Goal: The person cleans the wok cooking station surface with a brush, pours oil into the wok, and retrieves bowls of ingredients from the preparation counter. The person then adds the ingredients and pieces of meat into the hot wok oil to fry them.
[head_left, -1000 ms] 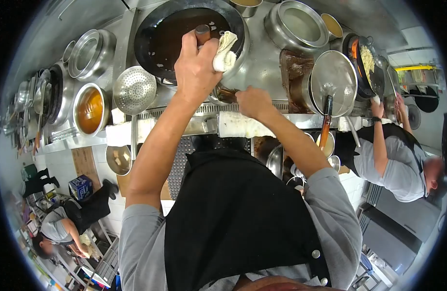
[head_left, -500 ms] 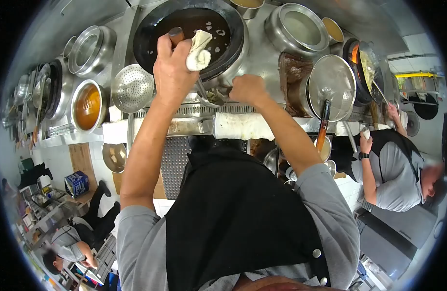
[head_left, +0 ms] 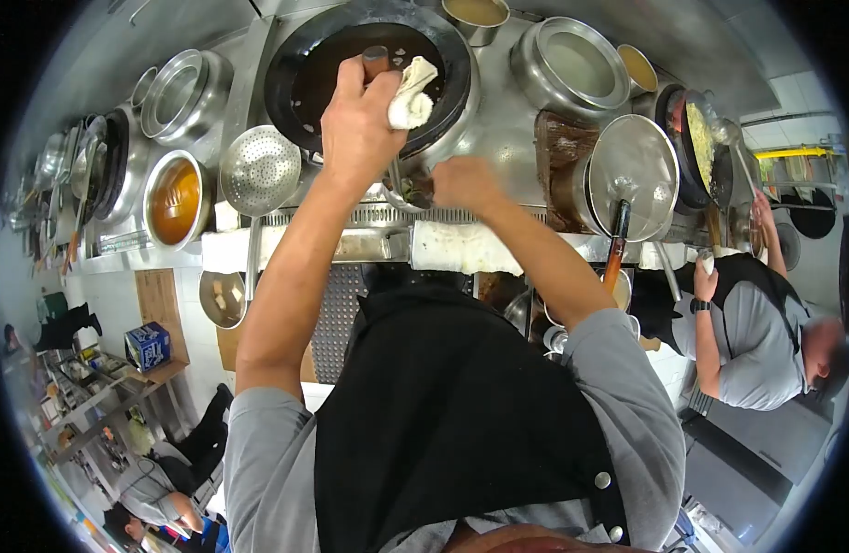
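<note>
Wooden handle (head_left: 376, 61) juts from the left hand (head_left: 358, 129), clenched above the wok (head_left: 288, 81)

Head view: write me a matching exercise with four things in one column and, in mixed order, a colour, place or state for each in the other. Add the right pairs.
Things
1. Cloth
2. Wok
3. Bowl
4. Box

Descriptions
A. Holds orange-brown liquid
B. Blue, on the left side of the picture
C. Black, with dark liquid inside
D. White, at the left hand

Right pairs: 1-D, 2-C, 3-A, 4-B
</note>
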Demonstrator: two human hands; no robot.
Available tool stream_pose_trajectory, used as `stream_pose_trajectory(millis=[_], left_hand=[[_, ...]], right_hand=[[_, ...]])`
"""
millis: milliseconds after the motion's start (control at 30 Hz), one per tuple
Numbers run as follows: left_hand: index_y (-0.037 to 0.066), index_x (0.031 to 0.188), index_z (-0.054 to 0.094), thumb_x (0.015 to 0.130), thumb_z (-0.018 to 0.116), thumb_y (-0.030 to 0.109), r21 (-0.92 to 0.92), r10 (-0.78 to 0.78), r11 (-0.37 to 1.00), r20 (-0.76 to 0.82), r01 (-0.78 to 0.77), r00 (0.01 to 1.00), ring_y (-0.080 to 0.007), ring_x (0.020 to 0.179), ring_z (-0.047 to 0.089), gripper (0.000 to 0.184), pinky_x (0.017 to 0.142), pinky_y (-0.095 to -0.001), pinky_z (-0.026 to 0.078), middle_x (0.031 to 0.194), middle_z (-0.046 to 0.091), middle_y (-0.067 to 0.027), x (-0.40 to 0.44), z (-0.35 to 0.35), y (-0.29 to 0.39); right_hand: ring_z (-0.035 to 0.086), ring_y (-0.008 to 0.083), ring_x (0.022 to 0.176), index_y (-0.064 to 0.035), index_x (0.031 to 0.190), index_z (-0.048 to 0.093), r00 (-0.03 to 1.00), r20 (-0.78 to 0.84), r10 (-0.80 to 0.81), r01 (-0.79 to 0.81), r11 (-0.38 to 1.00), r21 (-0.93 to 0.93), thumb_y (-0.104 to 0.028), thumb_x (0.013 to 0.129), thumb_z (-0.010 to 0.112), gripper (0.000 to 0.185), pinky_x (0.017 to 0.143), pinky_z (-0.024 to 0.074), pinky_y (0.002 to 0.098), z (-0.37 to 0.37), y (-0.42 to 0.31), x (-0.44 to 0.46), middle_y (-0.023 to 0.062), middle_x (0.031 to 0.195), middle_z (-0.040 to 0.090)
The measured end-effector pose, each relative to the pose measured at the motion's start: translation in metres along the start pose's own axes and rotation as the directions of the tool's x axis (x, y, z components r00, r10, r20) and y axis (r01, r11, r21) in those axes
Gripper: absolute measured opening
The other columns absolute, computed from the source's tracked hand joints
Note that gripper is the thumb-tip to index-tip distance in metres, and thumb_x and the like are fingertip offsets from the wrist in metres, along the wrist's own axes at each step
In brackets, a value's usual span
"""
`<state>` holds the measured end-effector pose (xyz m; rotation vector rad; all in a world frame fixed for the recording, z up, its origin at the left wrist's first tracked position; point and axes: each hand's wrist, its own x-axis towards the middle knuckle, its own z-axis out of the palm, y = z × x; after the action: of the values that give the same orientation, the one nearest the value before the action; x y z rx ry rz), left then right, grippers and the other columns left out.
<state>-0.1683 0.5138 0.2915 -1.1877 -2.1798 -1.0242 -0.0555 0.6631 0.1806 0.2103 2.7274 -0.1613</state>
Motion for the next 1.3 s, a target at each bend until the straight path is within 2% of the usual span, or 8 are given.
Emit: stream_pose_trajectory(millis=[433,733,833,900,1000,1133,1233,1300], left_hand=[[0.006,0.109,0.068,0.071,0.082,0.003,-0.011,0.024,1.000,0.033,-0.024,0.999,-0.0378,0.099,0.066,0.040,0.081,-0.0457,0.056,0.114,0.061,-0.0145,0.001,-0.003,-0.005],[0.006,0.105,0.071,0.076,0.086,0.008,0.089,-0.068,0.993,-0.076,0.075,0.995,-0.0344,0.098,0.065,0.033,0.082,-0.0438,0.054,0.113,0.064,-0.0141,-0.041,-0.043,-0.033],[0.006,0.104,0.071,0.077,0.085,0.009,0.167,-0.048,0.984,-0.068,0.059,0.997,-0.0338,0.098,0.065,0.031,0.081,-0.0435,0.054,0.111,0.064,-0.0127,-0.037,-0.050,-0.035],[0.006,0.105,0.071,0.077,0.085,0.009,0.142,-0.059,0.987,-0.065,0.068,0.996,-0.0339,0.099,0.065,0.031,0.081,-0.0438,0.054,0.112,0.064,-0.0126,-0.033,-0.048,-0.032],[0.005,0.106,0.070,0.075,0.084,0.006,0.097,-0.073,0.992,-0.043,0.077,0.996,-0.0363,0.103,0.066,0.034,0.083,-0.0448,0.056,0.114,0.062,-0.0148,-0.025,-0.043,-0.028],[0.005,0.108,0.069,0.071,0.082,0.002,-0.022,-0.066,0.998,-0.054,0.065,0.996,-0.0378,0.103,0.066,0.039,0.083,-0.0449,0.057,0.116,0.062,-0.0164,-0.015,-0.035,-0.033],[0.005,0.107,0.069,0.070,0.082,0.002,-0.087,-0.026,0.996,-0.011,0.025,1.000,-0.0373,0.101,0.066,0.039,0.081,-0.0443,0.056,0.116,0.061,-0.0156,-0.013,-0.041,-0.046],[0.006,0.108,0.069,0.067,0.081,0.000,-0.118,-0.016,0.993,-0.008,0.015,1.000,-0.0381,0.100,0.066,0.044,0.080,-0.0457,0.056,0.119,0.058,-0.0159,-0.020,-0.050,-0.060]], right_hand=[[0.074,0.0338,0.095,-0.0099,0.098,0.077,0.994,-0.087,-0.068,0.077,0.991,0.109,-0.025,0.083,0.066,0.024,0.083,0.0580,0.0463,0.019,-0.010,-0.012,0.0151,0.098,0.077],[0.071,0.0364,0.105,-0.0109,0.102,0.078,0.945,-0.106,0.310,-0.246,0.886,0.392,-0.039,0.086,0.062,0.036,0.091,0.0540,0.0510,0.009,0.051,-0.050,0.0150,0.096,0.076],[0.074,0.0323,0.087,-0.0077,0.101,0.077,0.928,0.089,0.362,-0.337,0.711,0.617,-0.044,0.085,0.064,0.041,0.077,0.0565,0.0466,0.021,0.068,-0.020,0.0155,0.088,0.075],[0.069,0.0247,0.066,-0.0049,0.092,0.075,0.878,0.310,0.364,-0.443,0.374,0.815,-0.046,0.084,0.065,0.043,0.060,0.0538,0.0402,0.037,0.068,-0.002,0.0156,0.078,0.072],[0.061,0.0184,0.053,-0.0040,0.087,0.073,0.873,0.319,0.368,-0.411,0.206,0.888,-0.046,0.086,0.065,0.043,0.050,0.0484,0.0351,0.045,0.049,-0.005,0.0140,0.069,0.066],[0.068,0.0244,0.061,-0.0036,0.091,0.074,0.887,0.335,0.317,-0.437,0.347,0.830,-0.042,0.086,0.064,0.040,0.058,0.0530,0.0394,0.051,0.003,0.018,0.0158,0.076,0.070],[0.072,0.0356,0.103,-0.0060,0.099,0.078,0.990,0.033,0.136,-0.136,0.883,0.448,-0.041,0.083,0.062,0.041,0.088,0.0548,0.0471,0.000,-0.049,-0.007,0.0184,0.104,0.076],[0.071,0.0354,0.105,-0.0065,0.101,0.078,0.962,0.120,0.247,-0.273,0.824,0.497,-0.042,0.083,0.062,0.043,0.090,0.0547,0.0458,-0.016,-0.052,-0.015,0.0190,0.106,0.075]])
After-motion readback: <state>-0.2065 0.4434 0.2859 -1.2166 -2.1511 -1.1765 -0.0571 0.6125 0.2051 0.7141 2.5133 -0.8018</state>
